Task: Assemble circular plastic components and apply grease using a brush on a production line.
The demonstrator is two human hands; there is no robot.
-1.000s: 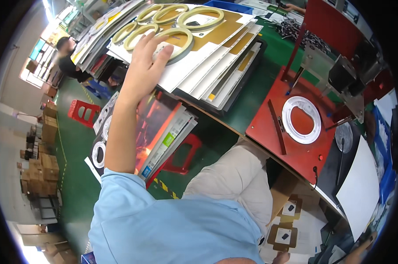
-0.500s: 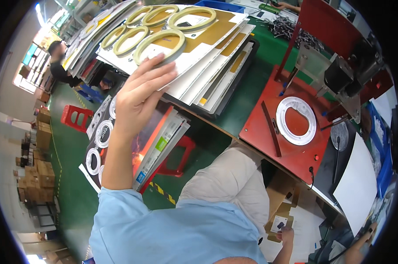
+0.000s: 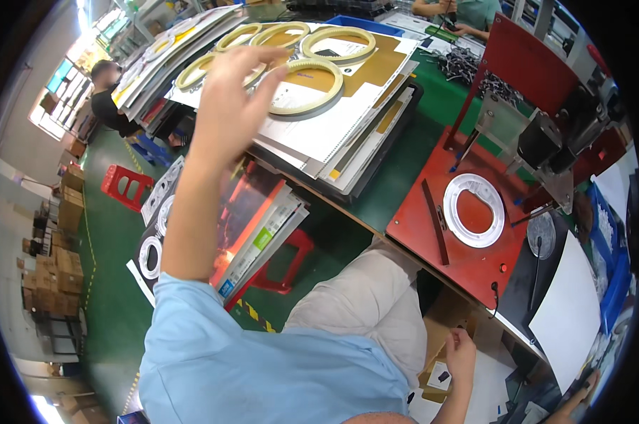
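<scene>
My left hand (image 3: 238, 106) is raised over the left part of a stack of flat boards (image 3: 376, 92), thumb and fingers apart. Its fingertips are by the left side of the nearest cream-coloured ring (image 3: 337, 88); I cannot tell whether they touch it. Several more such rings lie on the top sheet, including one at the back right (image 3: 372, 46); my hand partly covers some. Low on the right, my right hand (image 3: 461, 353) has curled fingers above a small brown box (image 3: 432, 385) with a white label. What those fingers hold, if anything, I cannot make out.
A red bench machine (image 3: 422, 212) stands right, a white ring (image 3: 500, 212) on its base. Black metal parts (image 3: 475, 74) lie behind it. Left are a second board stack (image 3: 171, 53), red stools (image 3: 125, 187) and a seated person (image 3: 107, 95). Another person works at the back.
My left hand has lifted off the nearest ring, its fingers now spread. That ring sits slightly farther right among the others. My right hand has risen away from the small box. The view has shifted.
</scene>
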